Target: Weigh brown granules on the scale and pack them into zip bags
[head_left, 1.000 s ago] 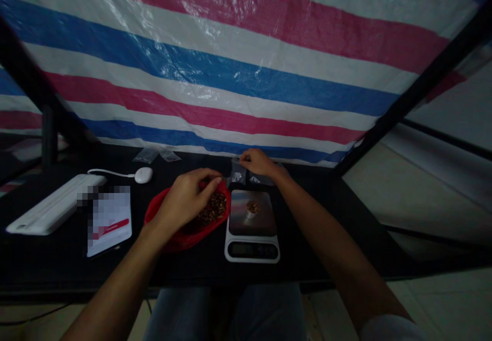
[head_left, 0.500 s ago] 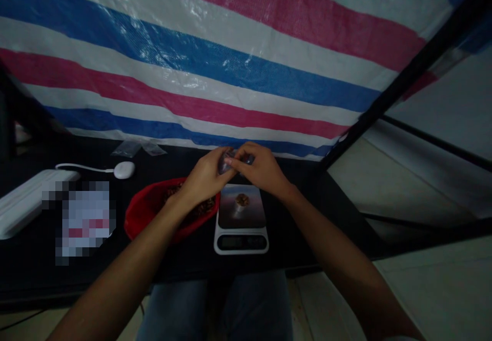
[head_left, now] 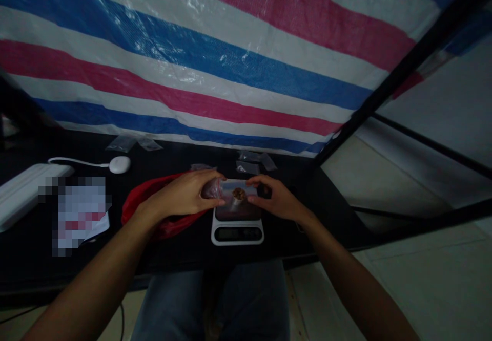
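Observation:
My left hand [head_left: 188,192] pinches a small clear zip bag [head_left: 212,189] with a reddish edge, just left of a small cup. The cup [head_left: 239,197], filled with brown bits, stands upright on the kitchen scale [head_left: 237,234], whose display is too dark to read. Beside the cup is my right hand [head_left: 273,196], thumb and forefinger apart around its right side. Whether the thumb tip touches the cup I cannot tell. Under my left forearm lies a red container [head_left: 132,205], its contents mostly hidden.
Several small clear bags [head_left: 248,167] lie behind the scale, and others [head_left: 122,142] at the back left. A white corded device [head_left: 120,164], a long white box [head_left: 33,190] and a blurred packet [head_left: 80,213] sit on the left. A striped sheet [head_left: 215,75] hangs behind the table.
My hands have come nearer and parted from over the back of the scale. The bag stays in my left hand, while my right hand has moved down beside the cup.

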